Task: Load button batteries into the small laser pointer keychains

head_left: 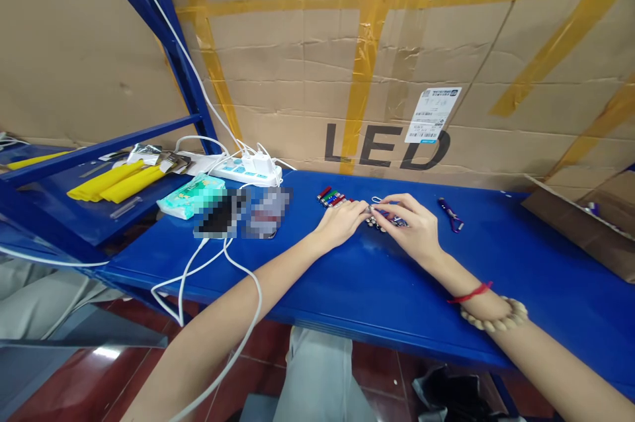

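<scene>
hands (340,223) (414,227) over blue table (322,283), perhaps metal; cardboard (282,71) behind

place: workshop or stockroom, unclear which | blue shelf frame (184,75) | blue worktop (352,293) | taped LED carton (297,78) | power strip (237,175)

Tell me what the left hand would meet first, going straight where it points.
Likely the right hand, its fingertips just beyond those of the left hand; whether they touch is unclear.
</scene>
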Motion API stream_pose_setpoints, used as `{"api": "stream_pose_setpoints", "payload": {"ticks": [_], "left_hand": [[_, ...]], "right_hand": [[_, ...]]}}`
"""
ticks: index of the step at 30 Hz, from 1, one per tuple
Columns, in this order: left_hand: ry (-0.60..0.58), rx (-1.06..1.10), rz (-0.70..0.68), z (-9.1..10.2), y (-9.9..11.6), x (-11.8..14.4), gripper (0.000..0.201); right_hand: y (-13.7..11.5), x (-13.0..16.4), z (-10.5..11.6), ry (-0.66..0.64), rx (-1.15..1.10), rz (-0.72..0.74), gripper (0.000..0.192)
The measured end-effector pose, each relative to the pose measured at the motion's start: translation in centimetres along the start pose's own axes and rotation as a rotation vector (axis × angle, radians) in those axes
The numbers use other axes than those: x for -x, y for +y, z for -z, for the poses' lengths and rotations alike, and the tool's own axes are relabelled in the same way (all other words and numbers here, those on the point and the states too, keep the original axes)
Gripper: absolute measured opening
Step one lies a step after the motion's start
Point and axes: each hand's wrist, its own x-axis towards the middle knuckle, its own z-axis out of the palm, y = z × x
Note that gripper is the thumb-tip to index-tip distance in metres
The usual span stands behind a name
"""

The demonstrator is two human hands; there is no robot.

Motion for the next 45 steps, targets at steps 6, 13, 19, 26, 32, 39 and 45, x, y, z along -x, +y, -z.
{"api": "stream_pose_setpoints", "payload": {"ticks": [6, 13, 19, 26, 32, 39, 45], "left_hand": [[-0.007, -0.008, -0.004, -0.5, -0.2, 0.0, 0.016], [-0.042, 0.011, -0.005, -0.6, -0.3, -0.1, 0.018], [-0.062, 0.021, -0.005, -0.6, -0.1, -0.3, 0.015], [-0.074, 0.042, -0.006, -0.5, -0.1, -0.4, 0.015], [-0.029, 0.031, 0.008, -0.5, 0.0, -0.1, 0.015], [0.064, 0.048, 0.129, 0.2, 0.3, 0.4, 0.029], [0.133, 0.163, 0.278, 0.4, -0.1, 0.3, 0.029]], "right_hand": [[0.3, 0.2, -0.3, -0.052, -0.056, -0.063, 0.018], [0.7, 0.3, -0.2, -0.084, -0.087, -0.076, 0.017], [0.6, 0.2, 0.1, -0.1, -0.063, -0.088, 0.015], [0.6, 0.1, 0.2, -0.183, -0.136, -0.164, 0.016], [0.5, -0.1, 0.4, -0.242, -0.119, -0.182, 0.02], [1.3, -0.2, 0.2, -0.267, -0.067, -0.207, 0.023], [1.6, -0.2, -0.1, -0.304, -0.012, -0.204, 0.026]]}}
